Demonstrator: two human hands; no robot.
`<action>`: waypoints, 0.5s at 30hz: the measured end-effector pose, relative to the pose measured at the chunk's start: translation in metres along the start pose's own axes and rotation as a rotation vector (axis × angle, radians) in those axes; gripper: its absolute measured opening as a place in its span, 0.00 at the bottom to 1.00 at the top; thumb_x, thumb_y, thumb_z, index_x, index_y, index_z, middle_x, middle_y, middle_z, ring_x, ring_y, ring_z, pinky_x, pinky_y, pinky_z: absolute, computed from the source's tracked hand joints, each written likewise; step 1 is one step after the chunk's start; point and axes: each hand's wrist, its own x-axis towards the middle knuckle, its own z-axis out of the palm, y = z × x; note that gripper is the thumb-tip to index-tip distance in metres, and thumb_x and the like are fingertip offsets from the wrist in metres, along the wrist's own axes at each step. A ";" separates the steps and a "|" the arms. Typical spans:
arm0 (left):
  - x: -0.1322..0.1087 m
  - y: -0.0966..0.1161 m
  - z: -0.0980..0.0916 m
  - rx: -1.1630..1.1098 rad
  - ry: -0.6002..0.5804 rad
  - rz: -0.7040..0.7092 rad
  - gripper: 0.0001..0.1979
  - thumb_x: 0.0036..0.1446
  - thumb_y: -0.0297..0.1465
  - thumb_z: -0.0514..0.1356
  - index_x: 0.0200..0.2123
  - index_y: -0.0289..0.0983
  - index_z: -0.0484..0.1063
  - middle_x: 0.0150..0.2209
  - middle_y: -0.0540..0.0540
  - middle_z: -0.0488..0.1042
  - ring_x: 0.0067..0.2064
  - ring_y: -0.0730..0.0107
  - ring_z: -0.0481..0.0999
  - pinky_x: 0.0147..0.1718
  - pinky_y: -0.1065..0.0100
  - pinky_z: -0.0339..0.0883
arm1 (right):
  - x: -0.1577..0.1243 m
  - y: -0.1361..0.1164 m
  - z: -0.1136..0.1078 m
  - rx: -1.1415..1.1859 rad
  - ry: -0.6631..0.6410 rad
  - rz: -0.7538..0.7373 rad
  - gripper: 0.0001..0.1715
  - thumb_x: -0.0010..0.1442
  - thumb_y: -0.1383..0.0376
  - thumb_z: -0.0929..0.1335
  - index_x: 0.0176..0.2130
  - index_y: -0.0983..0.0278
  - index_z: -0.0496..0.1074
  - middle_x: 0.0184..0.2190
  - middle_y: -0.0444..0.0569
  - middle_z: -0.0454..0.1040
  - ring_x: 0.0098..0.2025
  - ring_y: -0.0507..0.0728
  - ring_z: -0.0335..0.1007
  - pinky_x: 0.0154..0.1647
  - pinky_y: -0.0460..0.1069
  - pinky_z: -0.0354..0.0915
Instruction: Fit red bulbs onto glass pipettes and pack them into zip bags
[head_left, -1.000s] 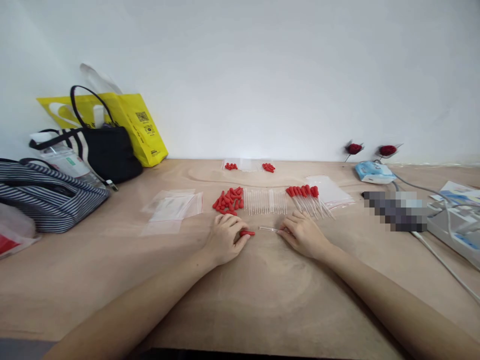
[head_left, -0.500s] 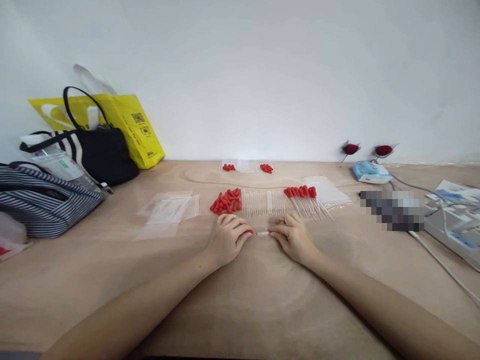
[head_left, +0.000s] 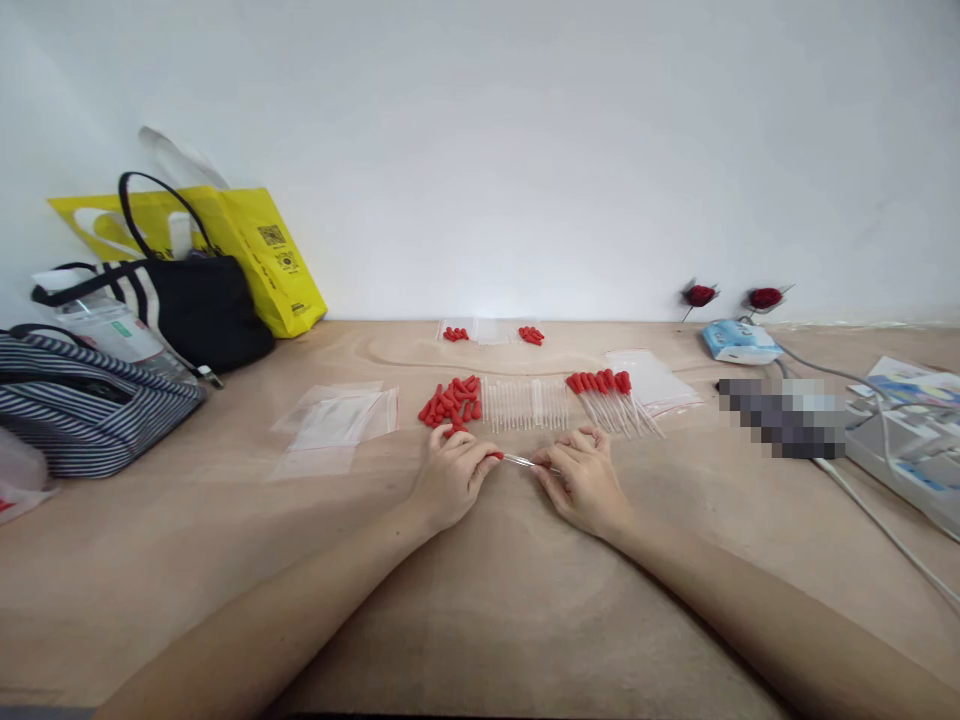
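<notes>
Between thumb and fingers, my left hand (head_left: 450, 480) pinches a red rubber bulb (head_left: 496, 455), mostly covered by the fingertips. My right hand (head_left: 586, 482) grips a clear glass dropper tube (head_left: 517, 460) that points left and meets the bulb's open end; how deep it sits inside I cannot tell. Just beyond my left hand lies a pile of loose red bulbs (head_left: 452, 398). A row of bare glass tubes (head_left: 517, 405) lies side by side past the gap between my hands. Beyond my right hand, several droppers with red bulbs (head_left: 602, 383) lie fanned out.
Clear zip bags (head_left: 337, 425) lie at left, another bag (head_left: 652, 380) at right. Near the wall are small groups of red bulbs (head_left: 531, 336). A striped pouch (head_left: 97, 400), black bag (head_left: 217, 310) and yellow bag (head_left: 277, 260) stand left. A tissue pack (head_left: 741, 342) and power strip (head_left: 907, 450) lie right.
The glass tube and the red bulb, apart before, now touch end to end. My right hand has shifted slightly left, and more of the tube shows between the hands.
</notes>
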 end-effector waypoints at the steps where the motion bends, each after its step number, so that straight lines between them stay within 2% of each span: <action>1: 0.000 0.000 0.000 -0.002 0.004 -0.001 0.09 0.60 0.31 0.49 0.34 0.39 0.69 0.30 0.52 0.76 0.36 0.69 0.70 0.49 0.57 0.47 | 0.000 0.000 0.000 0.010 0.000 -0.007 0.09 0.58 0.65 0.61 0.30 0.62 0.69 0.25 0.43 0.73 0.32 0.52 0.62 0.48 0.55 0.43; 8: 0.000 -0.001 0.001 -0.011 0.030 0.010 0.08 0.59 0.31 0.50 0.33 0.39 0.69 0.30 0.52 0.76 0.35 0.70 0.71 0.49 0.56 0.47 | -0.001 -0.005 0.002 0.028 0.034 -0.078 0.09 0.58 0.65 0.62 0.35 0.62 0.71 0.25 0.43 0.73 0.31 0.52 0.60 0.45 0.53 0.46; 15: 0.000 0.002 -0.001 -0.044 0.045 0.051 0.09 0.59 0.32 0.51 0.31 0.39 0.69 0.28 0.52 0.76 0.34 0.70 0.71 0.51 0.55 0.45 | -0.001 -0.004 0.000 0.008 0.044 -0.157 0.10 0.57 0.68 0.61 0.35 0.63 0.72 0.26 0.45 0.72 0.31 0.53 0.58 0.43 0.53 0.48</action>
